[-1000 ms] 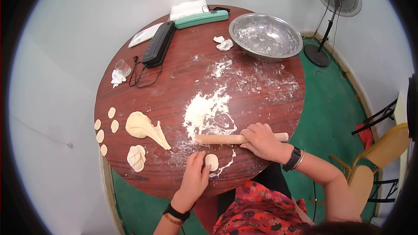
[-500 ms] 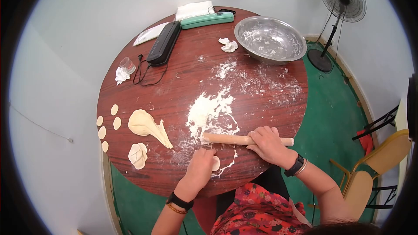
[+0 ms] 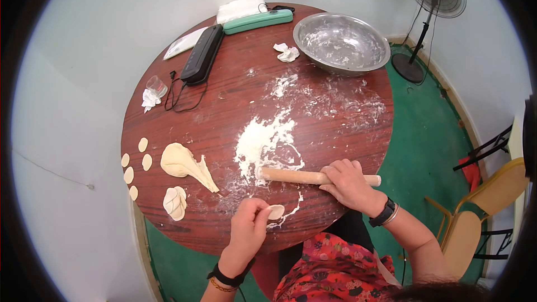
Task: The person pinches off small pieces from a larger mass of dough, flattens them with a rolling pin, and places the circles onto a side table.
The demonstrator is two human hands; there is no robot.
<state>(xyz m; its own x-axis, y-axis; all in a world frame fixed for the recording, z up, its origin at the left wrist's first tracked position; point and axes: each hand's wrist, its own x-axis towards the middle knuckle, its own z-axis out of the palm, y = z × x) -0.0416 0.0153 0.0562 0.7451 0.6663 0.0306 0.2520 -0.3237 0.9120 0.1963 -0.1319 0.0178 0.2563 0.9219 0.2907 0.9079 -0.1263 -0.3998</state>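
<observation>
Between the thumb and fingers of my left hand [image 3: 249, 222] is the edge of a small round dough wrapper [image 3: 276, 212], near the front of the table. My right hand [image 3: 350, 183] is closed around the right part of a wooden rolling pin [image 3: 293, 175], whose left end rests by the white flour [image 3: 262, 142]. A large lump of dough [image 3: 182, 160] with a stretched tail lies to the left. Below it sits a pile of overlapping wrappers [image 3: 175, 203]. Several single flat wrappers [image 3: 146, 162] are spread along the table's left edge.
A steel bowl [image 3: 342, 43] dusted with flour stands at the back right, beside crumpled tissue [image 3: 286, 52]. Toward the back left are a black sealer machine [image 3: 202, 56] with its cord, a green case [image 3: 257, 22] and a glass [image 3: 156, 86]. A chair [image 3: 464, 240] stands right of the table.
My left hand has gone from pressing down beside the wrapper to pinching its edge, and the wrapper looks tilted. The right hand stays on the rolling pin. The whole view has shifted slightly.
</observation>
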